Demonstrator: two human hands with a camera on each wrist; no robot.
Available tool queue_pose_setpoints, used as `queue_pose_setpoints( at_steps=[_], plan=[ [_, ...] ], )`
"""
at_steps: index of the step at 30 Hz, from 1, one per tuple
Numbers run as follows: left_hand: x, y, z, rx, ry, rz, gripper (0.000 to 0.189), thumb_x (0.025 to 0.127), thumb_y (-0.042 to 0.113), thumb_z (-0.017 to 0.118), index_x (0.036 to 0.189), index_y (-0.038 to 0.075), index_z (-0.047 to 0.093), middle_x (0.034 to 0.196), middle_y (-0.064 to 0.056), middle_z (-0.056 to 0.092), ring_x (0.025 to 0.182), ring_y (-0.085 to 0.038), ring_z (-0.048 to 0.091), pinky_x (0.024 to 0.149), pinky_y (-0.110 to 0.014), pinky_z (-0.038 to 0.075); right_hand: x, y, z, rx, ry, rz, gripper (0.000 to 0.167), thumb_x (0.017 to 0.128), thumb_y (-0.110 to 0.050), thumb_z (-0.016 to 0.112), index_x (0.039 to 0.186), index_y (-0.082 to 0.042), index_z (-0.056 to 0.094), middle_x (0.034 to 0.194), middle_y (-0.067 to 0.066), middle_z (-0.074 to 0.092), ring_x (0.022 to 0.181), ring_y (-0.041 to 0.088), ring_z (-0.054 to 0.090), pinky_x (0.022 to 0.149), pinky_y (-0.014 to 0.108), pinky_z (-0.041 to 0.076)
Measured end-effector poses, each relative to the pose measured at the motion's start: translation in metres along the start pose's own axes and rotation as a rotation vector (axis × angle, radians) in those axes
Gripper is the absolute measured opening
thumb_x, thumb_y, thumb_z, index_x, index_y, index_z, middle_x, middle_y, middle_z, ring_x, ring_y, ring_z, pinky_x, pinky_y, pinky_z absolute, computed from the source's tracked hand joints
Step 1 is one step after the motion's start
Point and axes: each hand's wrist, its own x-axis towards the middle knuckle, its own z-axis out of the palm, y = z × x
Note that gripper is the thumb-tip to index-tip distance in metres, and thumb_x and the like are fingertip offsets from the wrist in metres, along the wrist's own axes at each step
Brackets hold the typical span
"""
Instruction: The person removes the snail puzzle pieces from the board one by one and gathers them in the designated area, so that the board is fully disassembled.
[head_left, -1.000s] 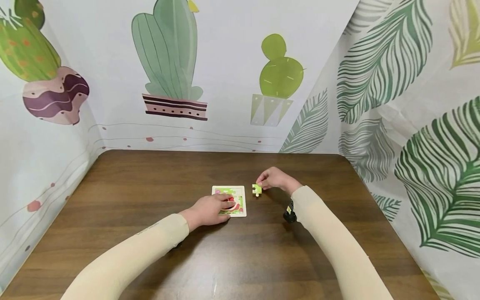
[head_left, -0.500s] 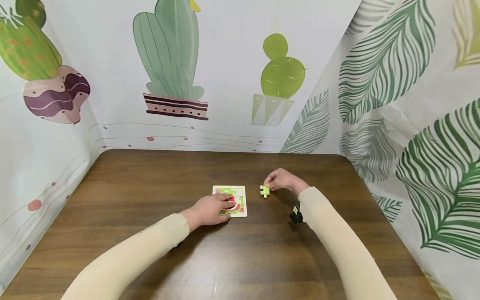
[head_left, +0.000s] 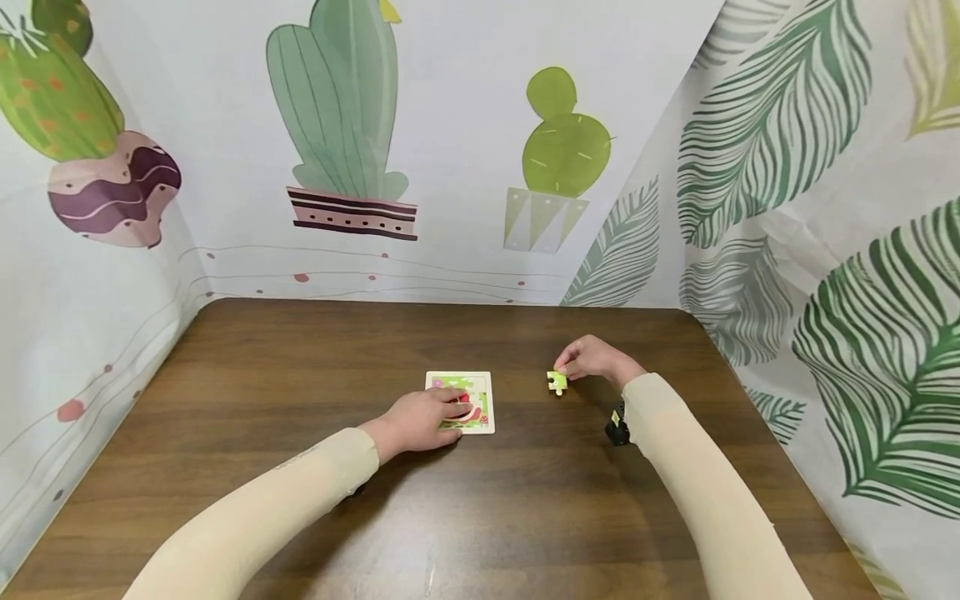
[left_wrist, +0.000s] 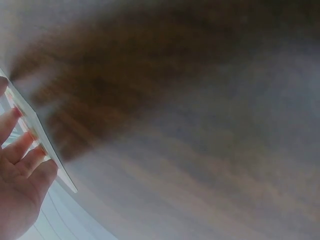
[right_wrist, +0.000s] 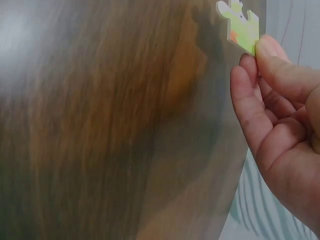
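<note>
A small square jigsaw puzzle (head_left: 480,422) with a pale frame and a green, pink and red picture lies at the middle of the table. My left hand (head_left: 422,419) rests on it from the left, fingers spread and covering part of the picture; the left wrist view shows the fingertips (left_wrist: 45,172) along its edge. Off to the right, my right hand (head_left: 596,358) pinches a yellow-green jigsaw piece (head_left: 557,382) by one corner between thumb and finger. In the right wrist view the piece (right_wrist: 243,27) is held apart from the table, its shadow falling on the wood.
The brown wooden table (head_left: 300,350) reaches back to a fabric wall (head_left: 465,150) printed with cacti and leaves. A small black device (head_left: 617,429) sits under my right wrist.
My right hand has moved right with the jigsaw piece, farther from the puzzle. My left hand has stayed in place on the puzzle.
</note>
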Motion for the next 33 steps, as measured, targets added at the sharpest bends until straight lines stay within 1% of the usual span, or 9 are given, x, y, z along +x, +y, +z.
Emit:
queue_pose_setpoints(
  at_steps=[10, 13, 18, 20, 23, 26, 33],
  plan=[
    [-0.001, 0.001, -0.003, 0.013, 0.000, 0.000, 0.045, 0.093, 0.033, 0.068, 0.136, 0.018, 0.069, 0.146, -0.009, 0.062, 0.134, -0.026, 0.060, 0.099, -0.043, 0.056, -0.011, 0.016, -0.022, -0.011, 0.019, 0.045, 0.022, 0.096, -0.001, 0.065, 0.111, 0.014, 0.071, 0.104, 0.013, 0.075, 0.083, 0.006, 0.069, 0.092, 0.039, 0.062],
    [-0.001, 0.001, -0.003, 0.012, -0.004, -0.002, 0.046, 0.093, 0.033, 0.068, 0.136, 0.018, 0.069, 0.146, -0.009, 0.062, 0.134, -0.026, 0.060, 0.100, -0.043, 0.056, -0.014, 0.021, -0.029, -0.019, 0.038, 0.061, 0.022, 0.096, -0.001, 0.065, 0.111, 0.014, 0.071, 0.105, 0.014, 0.076, 0.082, 0.005, 0.068, 0.092, 0.038, 0.062],
    [-0.001, 0.002, -0.004, 0.004, -0.015, -0.010, 0.046, 0.093, 0.033, 0.068, 0.137, 0.018, 0.068, 0.147, -0.009, 0.061, 0.136, -0.026, 0.059, 0.101, -0.043, 0.055, -0.020, 0.030, -0.040, -0.037, 0.043, 0.073, 0.024, 0.095, -0.001, 0.066, 0.110, 0.017, 0.069, 0.103, 0.016, 0.076, 0.080, 0.006, 0.067, 0.088, 0.036, 0.062],
    [-0.001, 0.002, -0.005, 0.003, -0.015, -0.008, 0.046, 0.093, 0.033, 0.068, 0.136, 0.018, 0.068, 0.147, -0.009, 0.062, 0.136, -0.026, 0.060, 0.102, -0.043, 0.055, -0.022, 0.034, -0.044, -0.035, 0.037, 0.076, 0.025, 0.095, 0.000, 0.066, 0.111, 0.019, 0.068, 0.099, 0.013, 0.077, 0.079, 0.006, 0.066, 0.087, 0.035, 0.062],
    [-0.001, 0.002, -0.005, 0.002, -0.006, -0.004, 0.045, 0.093, 0.033, 0.068, 0.136, 0.018, 0.069, 0.146, -0.009, 0.062, 0.134, -0.026, 0.060, 0.101, -0.042, 0.055, -0.026, 0.040, -0.049, -0.011, 0.027, 0.079, 0.027, 0.094, 0.001, 0.066, 0.112, 0.021, 0.066, 0.092, 0.005, 0.076, 0.078, 0.005, 0.065, 0.085, 0.034, 0.062],
    [0.000, 0.002, -0.004, 0.002, 0.000, -0.003, 0.045, 0.093, 0.033, 0.068, 0.135, 0.018, 0.069, 0.146, -0.009, 0.063, 0.134, -0.025, 0.061, 0.100, -0.042, 0.056, -0.029, 0.046, -0.053, 0.018, 0.015, 0.081, 0.029, 0.095, 0.002, 0.066, 0.114, 0.023, 0.064, 0.089, -0.002, 0.075, 0.078, 0.003, 0.065, 0.085, 0.032, 0.062],
    [0.000, 0.001, -0.003, -0.003, -0.009, -0.003, 0.046, 0.093, 0.032, 0.068, 0.136, 0.018, 0.068, 0.146, -0.010, 0.062, 0.135, -0.026, 0.060, 0.102, -0.043, 0.055, -0.034, 0.056, -0.059, -0.005, 0.011, 0.081, 0.028, 0.094, 0.002, 0.066, 0.113, 0.023, 0.064, 0.088, -0.001, 0.076, 0.077, 0.004, 0.065, 0.080, 0.030, 0.061]
  ],
)
